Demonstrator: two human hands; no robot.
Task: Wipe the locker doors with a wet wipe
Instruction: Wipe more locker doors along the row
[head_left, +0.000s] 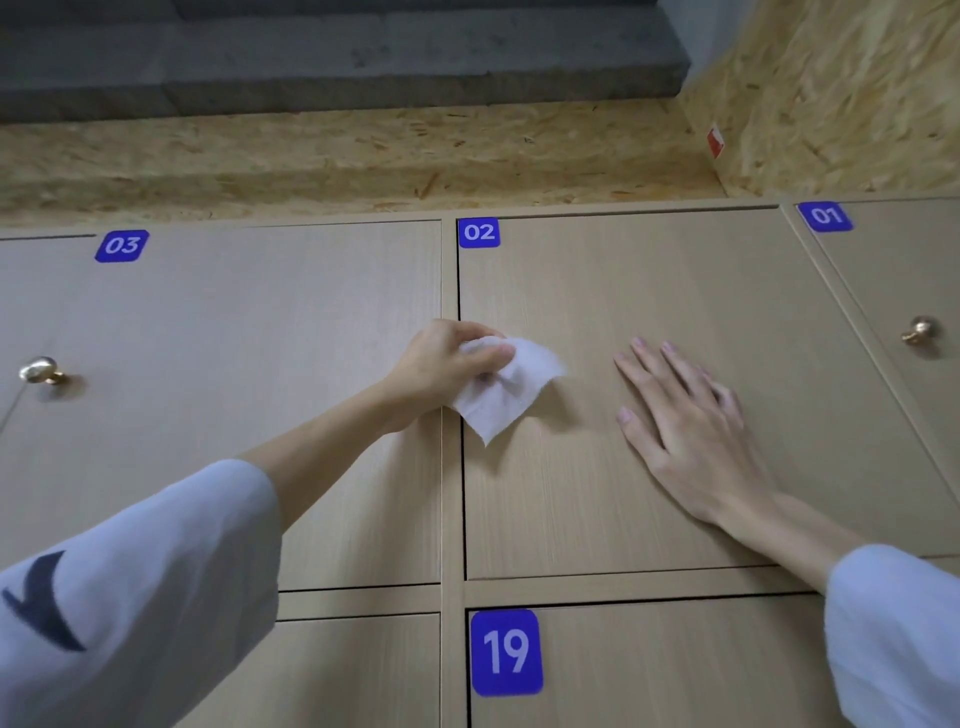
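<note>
Left hand (447, 366) pinches the wet wipe (506, 389) at the left edge of locker door 02 (649, 291). Right hand (685, 421) lies flat, fingers spread. Recommend overlapping strokes with firm pressure.

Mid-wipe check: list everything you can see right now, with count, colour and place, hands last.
Light wood-grain locker doors: five partly in view, beige; three in the upper row, two below.
Blue number labels: four, blue with white digits; 03, 02 and 01 along the upper row, 19 on the lower door.
Round brass knobs: two, gold; on doors 03 and 01.
Chipboard panel: one, tan; above the lockers and up the right wall.
White wet wipe: one, crumpled; at the left edge of door 02.
Left hand: grips the wipe.
Right hand: flat on door 02, fingers straight.
Pale sleeves: two, at the bottom corners.
</note>
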